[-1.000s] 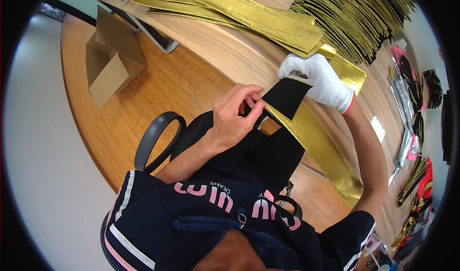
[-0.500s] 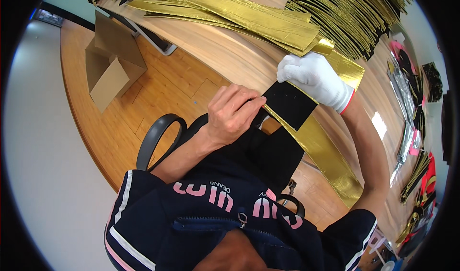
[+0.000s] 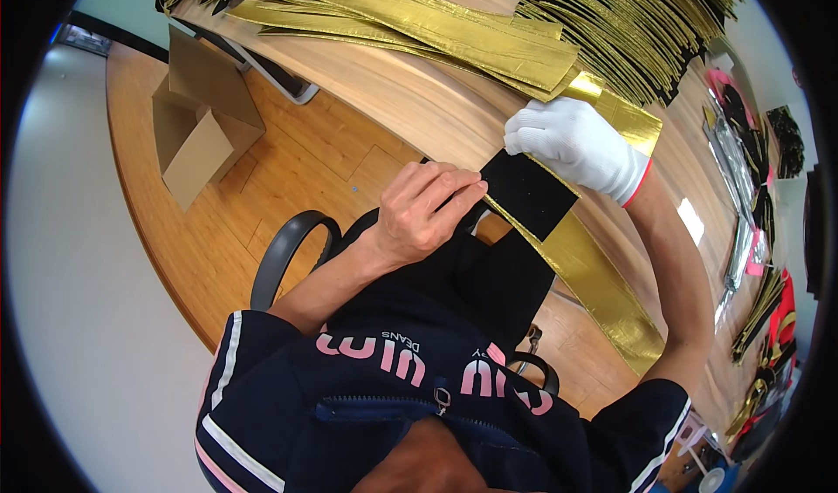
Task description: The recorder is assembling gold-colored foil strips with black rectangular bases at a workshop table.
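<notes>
The left hand [image 3: 423, 214] is bare. I read it as narrow: thumb and forefinger pinch the near-left edge of a gold-and-black strip [image 3: 572, 262], while the remaining fingers curl toward the palm.

The right hand [image 3: 576, 144] wears a white knit glove with a red cuff edge. Its fingers fold down onto the upper corner of the strip's black section [image 3: 531, 196], closing on it; the thumb is hidden from my view.

The strip is located in front of the torso, at the near edge of the wood-grain table [image 3: 393, 96]. Its black section spans the space between the two hands. Its gold section extends diagonally to the lower right, passing just beside the right forearm.

On the table, beyond the hands, I note a pile of loose gold strips [image 3: 428, 22]. To its right stands a dense row of gold-edged black pieces [image 3: 628, 35]. A shiny gold piece [image 3: 633, 126] lies just behind the gloved hand.

At the left, a cardboard box [image 3: 205, 113] sits on the wooden floor [image 3: 305, 161] with its flaps raised. A black armrest [image 3: 272, 262] is near the left forearm.
</notes>
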The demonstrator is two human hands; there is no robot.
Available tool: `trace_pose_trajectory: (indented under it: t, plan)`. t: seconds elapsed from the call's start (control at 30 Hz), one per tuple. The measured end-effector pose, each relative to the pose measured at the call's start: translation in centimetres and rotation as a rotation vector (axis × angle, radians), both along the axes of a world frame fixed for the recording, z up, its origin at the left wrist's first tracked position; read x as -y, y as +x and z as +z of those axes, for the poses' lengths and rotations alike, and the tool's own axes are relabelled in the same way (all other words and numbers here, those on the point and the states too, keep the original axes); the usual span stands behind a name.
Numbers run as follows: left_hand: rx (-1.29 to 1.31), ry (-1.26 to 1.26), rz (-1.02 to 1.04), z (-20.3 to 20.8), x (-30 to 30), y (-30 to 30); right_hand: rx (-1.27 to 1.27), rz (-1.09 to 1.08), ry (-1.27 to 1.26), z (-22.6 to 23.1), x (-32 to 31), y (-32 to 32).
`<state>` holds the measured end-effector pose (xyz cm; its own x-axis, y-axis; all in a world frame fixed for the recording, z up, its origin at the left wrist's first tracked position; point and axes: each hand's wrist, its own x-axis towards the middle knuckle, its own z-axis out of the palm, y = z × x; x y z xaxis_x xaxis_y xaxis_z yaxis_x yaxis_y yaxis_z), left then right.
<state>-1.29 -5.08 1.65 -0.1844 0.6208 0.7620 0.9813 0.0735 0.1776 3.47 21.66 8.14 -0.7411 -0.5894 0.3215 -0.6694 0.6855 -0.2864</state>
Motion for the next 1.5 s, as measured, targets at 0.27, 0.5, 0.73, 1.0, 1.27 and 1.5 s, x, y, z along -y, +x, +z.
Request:
trace_pose_trajectory:
  t: [0.27,0.5,0.73,1.0,1.27,1.5]
  plan:
    - [-0.019,-0.021,0.014,-0.2,0.2,0.2,-0.071,0.030,-0.015,-0.8,-0.3,0.4]
    - [-0.070,-0.093,0.031,-0.5,1.0,0.6,-0.137,0.018,-0.028,-1.6,-0.6,0.8]
    - [-0.104,-0.163,0.066,-0.9,1.2,1.4,-0.073,-0.058,0.019,-1.3,-0.7,2.4]
    - [-0.062,-0.284,0.089,-1.3,1.2,3.0,-0.017,-0.090,-0.084,-1.9,-1.0,2.6]
    - [-0.080,-0.343,-0.149,-1.8,-2.1,2.7,0.053,-0.250,-0.232,-2.0,-0.6,4.0]
    - [-0.108,-0.337,-0.114,-2.0,-1.8,2.5,0.183,-0.749,-0.208,1.4,3.8,11.3]
